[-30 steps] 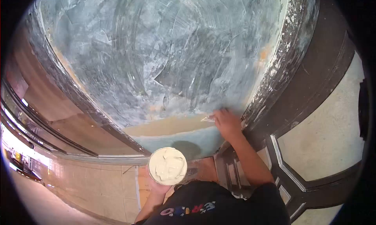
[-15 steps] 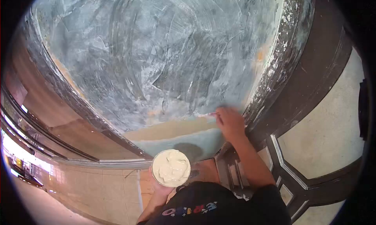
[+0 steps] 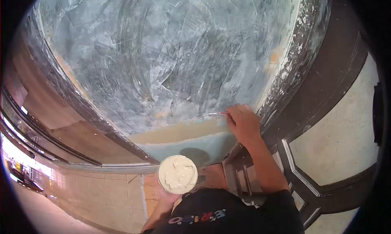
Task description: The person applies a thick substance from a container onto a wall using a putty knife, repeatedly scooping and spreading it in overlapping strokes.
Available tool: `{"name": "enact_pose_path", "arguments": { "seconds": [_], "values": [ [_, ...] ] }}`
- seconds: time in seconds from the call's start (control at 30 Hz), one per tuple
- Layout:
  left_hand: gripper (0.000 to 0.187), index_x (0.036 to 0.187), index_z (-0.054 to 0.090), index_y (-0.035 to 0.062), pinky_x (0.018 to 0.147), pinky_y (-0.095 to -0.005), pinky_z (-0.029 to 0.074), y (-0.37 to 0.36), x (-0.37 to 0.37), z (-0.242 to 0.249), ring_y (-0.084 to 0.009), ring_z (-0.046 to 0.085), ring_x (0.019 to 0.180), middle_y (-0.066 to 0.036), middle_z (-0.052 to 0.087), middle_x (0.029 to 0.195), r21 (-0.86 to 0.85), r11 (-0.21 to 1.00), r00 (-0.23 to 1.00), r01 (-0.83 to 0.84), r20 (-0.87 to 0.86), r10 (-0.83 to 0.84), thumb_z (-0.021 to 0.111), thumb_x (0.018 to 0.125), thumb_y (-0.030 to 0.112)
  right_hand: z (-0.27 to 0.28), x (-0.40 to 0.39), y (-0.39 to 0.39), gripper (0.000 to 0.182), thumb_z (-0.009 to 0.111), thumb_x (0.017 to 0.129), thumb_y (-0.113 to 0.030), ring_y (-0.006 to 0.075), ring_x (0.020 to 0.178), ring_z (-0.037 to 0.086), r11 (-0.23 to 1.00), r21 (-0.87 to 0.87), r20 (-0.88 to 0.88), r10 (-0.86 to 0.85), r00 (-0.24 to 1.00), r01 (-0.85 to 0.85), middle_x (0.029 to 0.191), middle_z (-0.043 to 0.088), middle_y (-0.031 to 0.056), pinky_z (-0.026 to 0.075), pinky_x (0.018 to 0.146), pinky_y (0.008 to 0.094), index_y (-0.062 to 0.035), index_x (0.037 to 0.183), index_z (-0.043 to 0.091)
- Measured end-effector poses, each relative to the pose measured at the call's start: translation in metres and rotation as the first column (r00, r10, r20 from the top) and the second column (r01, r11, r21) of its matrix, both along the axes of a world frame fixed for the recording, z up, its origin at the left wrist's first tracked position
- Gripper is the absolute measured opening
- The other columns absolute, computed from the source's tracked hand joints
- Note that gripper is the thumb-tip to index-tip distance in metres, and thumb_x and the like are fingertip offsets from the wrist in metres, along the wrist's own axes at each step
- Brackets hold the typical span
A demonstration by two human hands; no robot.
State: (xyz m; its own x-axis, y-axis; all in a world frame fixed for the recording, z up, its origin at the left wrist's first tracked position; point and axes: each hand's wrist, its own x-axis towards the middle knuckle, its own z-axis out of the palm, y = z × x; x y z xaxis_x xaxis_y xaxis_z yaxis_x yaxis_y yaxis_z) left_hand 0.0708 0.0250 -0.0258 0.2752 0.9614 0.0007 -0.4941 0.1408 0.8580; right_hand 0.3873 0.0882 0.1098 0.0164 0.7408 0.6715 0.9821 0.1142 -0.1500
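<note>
In front of my chest, my left hand [image 3: 168, 195] grips a round tub filled with pale cream putty [image 3: 178, 175] from below; most of its fingers are hidden under the tub. My right hand [image 3: 245, 122] is closed around a thin putty knife [image 3: 217, 113], seen almost edge-on with its blade pointing left. The blade lies against or very near the lower part of a grey, streaky wall panel [image 3: 195, 59]; contact is hard to tell. Below the blade runs a smooth tan band [image 3: 179, 133], with a pale blue-green strip under it.
A dark frame with flaking white paint [image 3: 285, 67] borders the panel on the right, and another dark frame edge [image 3: 89, 105] on the left. Dark woodwork with light panels [image 3: 334, 132] stands at the right. Tiled floor [image 3: 116, 193] lies at lower left.
My right hand has moved slightly up and right, and the putty knife has turned so more of its length shows. The left hand and tub have stayed almost still.
</note>
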Motion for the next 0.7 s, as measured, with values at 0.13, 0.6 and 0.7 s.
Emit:
{"name": "enact_pose_path", "arguments": {
  "seconds": [0.13, 0.6, 0.7],
  "values": [
    [0.069, 0.145, 0.046, 0.0112, 0.110, -0.0540, 0.039, 0.007, -0.001, 0.009, -0.0345, 0.050, 0.131, -0.009, 0.049, 0.147, -0.360, 0.906, 0.836, 0.221, 0.548, 0.014, 0.035, 0.096, 0.059, -0.065, -0.006, 0.013, 0.012, 0.066, 0.084, -0.016, 0.0280, 0.088, 0.062, 0.990, -0.130, 0.078, 0.059, 0.995, -0.049, 0.091, 0.063, 0.0022, 0.054, 0.068, 0.0422, -0.0144, 0.095, 0.059],
    [0.074, 0.151, 0.035, 0.0149, 0.113, -0.0534, 0.035, 0.001, -0.034, -0.030, -0.0325, 0.043, 0.138, -0.009, 0.039, 0.153, 0.063, 0.995, 0.996, 0.078, 0.027, -0.080, 0.031, 0.097, 0.065, -0.065, -0.043, 0.007, 0.014, 0.068, 0.085, -0.017, 0.0310, 0.093, 0.061, 0.989, -0.148, -0.025, -0.004, 1.000, 0.001, 0.094, 0.064, 0.0064, 0.052, 0.073, 0.0445, -0.0133, 0.097, 0.063],
    [0.075, 0.151, 0.036, 0.0150, 0.112, -0.0555, 0.035, 0.002, -0.046, -0.036, -0.0338, 0.043, 0.137, -0.009, 0.040, 0.153, 0.333, 0.943, 0.967, 0.003, -0.242, 0.083, 0.032, 0.096, 0.066, -0.096, -0.051, 0.019, 0.013, 0.067, 0.086, -0.019, 0.0316, 0.093, 0.061, 0.965, -0.261, 0.014, 0.021, 1.000, -0.017, 0.095, 0.064, 0.0067, 0.052, 0.072, 0.0452, -0.0133, 0.097, 0.063]
  ]
}}
